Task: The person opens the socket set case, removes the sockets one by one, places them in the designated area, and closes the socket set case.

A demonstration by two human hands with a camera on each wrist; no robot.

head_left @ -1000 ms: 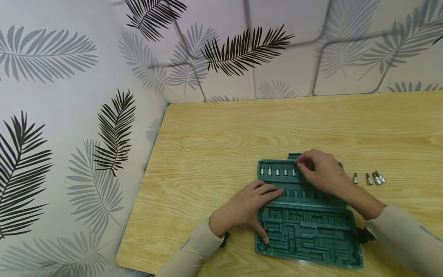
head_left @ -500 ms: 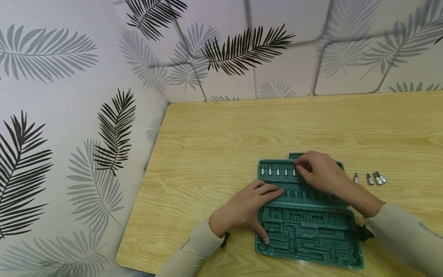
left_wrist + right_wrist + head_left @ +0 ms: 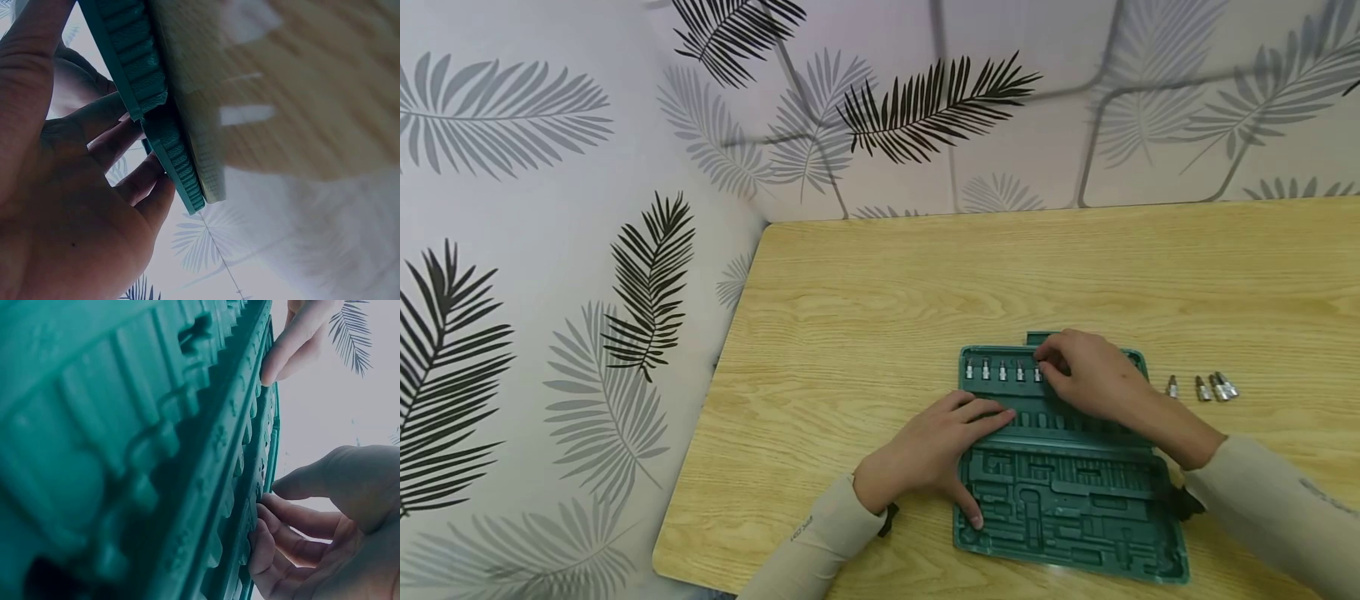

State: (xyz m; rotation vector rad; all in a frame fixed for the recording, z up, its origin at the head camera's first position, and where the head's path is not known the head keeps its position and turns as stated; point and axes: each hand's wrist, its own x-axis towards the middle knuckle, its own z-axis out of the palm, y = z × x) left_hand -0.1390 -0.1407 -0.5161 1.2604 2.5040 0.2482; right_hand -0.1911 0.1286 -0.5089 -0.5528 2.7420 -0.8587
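Wrist views are dim and seem partly blurred.

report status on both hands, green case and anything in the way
Left hand resting on open green case. Right hand at fifth seated bit, grip unclear. Four loose bits on table, right of case. Right hand hiding part of case.

The green tool case (image 3: 1067, 517) lies open; five silver pieces, apparently bit sockets (image 3: 1003, 371), line its far row, four loose ones (image 3: 1203, 389) to its right.
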